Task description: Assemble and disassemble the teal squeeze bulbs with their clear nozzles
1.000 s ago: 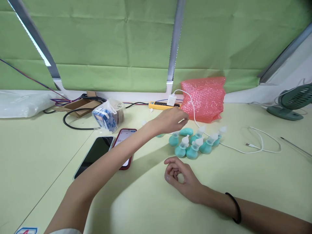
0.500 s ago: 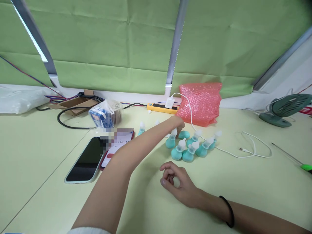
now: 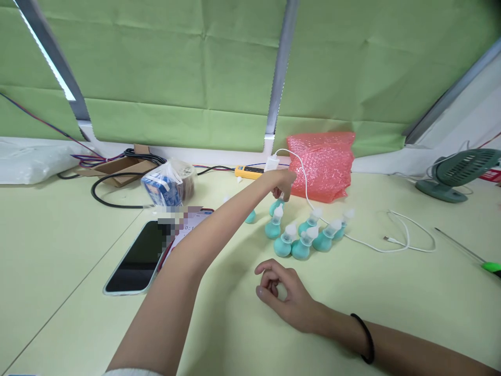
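Note:
My left hand (image 3: 284, 183) reaches across to the far side of a group of turquoise squeeze bulbs with white pointed nozzles. Its fingers are closed on the top of one upright squeeze bulb (image 3: 277, 207); the nozzle is mostly hidden by the fingers. Just in front of it stands another bulb (image 3: 273, 228), with several more to the right, among them a front bulb (image 3: 301, 246). Part of a further bulb (image 3: 250, 216) shows behind my left forearm. My right hand (image 3: 287, 297) rests on the table nearer me, fingers loosely curled, thumb and forefinger apart, holding nothing.
Behind the bulbs are a red bubble-wrap bag (image 3: 323, 169), a yellow power strip (image 3: 246, 172) and a white cable (image 3: 403, 248). Two phones, one a black-screened phone (image 3: 136, 261), lie left. A green fan (image 3: 456, 175) and a screwdriver (image 3: 489, 267) are at right.
My left hand has moved up and slightly left. The bulb by it, earlier lying tilted among the others, is now upright behind them to the left. My right hand stays put.

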Motion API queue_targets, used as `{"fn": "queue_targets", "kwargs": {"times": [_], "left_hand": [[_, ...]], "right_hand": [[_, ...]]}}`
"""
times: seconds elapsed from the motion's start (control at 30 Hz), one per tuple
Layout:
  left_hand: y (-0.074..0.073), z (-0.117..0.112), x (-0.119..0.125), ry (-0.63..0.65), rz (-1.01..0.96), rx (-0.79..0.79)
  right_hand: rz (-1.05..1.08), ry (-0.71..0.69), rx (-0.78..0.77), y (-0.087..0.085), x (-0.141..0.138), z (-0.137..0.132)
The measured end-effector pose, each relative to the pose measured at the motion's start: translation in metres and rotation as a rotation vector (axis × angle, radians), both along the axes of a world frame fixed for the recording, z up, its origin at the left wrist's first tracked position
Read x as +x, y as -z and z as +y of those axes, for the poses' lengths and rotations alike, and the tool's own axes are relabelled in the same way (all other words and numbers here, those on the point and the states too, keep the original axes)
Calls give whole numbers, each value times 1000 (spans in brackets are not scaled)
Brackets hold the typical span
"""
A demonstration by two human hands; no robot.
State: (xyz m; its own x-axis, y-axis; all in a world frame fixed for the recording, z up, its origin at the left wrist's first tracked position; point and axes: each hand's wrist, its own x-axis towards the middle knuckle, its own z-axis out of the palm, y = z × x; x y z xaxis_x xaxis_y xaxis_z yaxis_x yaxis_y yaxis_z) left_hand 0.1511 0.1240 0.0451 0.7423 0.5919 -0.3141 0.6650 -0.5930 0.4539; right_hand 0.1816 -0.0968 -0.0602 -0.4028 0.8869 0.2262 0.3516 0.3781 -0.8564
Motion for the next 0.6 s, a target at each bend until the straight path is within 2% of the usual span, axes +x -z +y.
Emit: {"fn": "queue_targets", "kwargs": {"times": [0.1, 0.2, 0.47, 0.6], "left_hand": [[3, -5, -3, -23, 91, 65], [0, -7, -8, -20, 91, 127], [-10, -14, -26, -37, -91, 345], [-11, -39, -32, -139, -240, 580]], "right_hand": [[-5, -11, -13, 0, 0, 1], [-11, -15, -25, 0, 1, 0], [-23, -15, -32, -2, 0, 0], [-27, -8, -32, -2, 1, -2]]}}
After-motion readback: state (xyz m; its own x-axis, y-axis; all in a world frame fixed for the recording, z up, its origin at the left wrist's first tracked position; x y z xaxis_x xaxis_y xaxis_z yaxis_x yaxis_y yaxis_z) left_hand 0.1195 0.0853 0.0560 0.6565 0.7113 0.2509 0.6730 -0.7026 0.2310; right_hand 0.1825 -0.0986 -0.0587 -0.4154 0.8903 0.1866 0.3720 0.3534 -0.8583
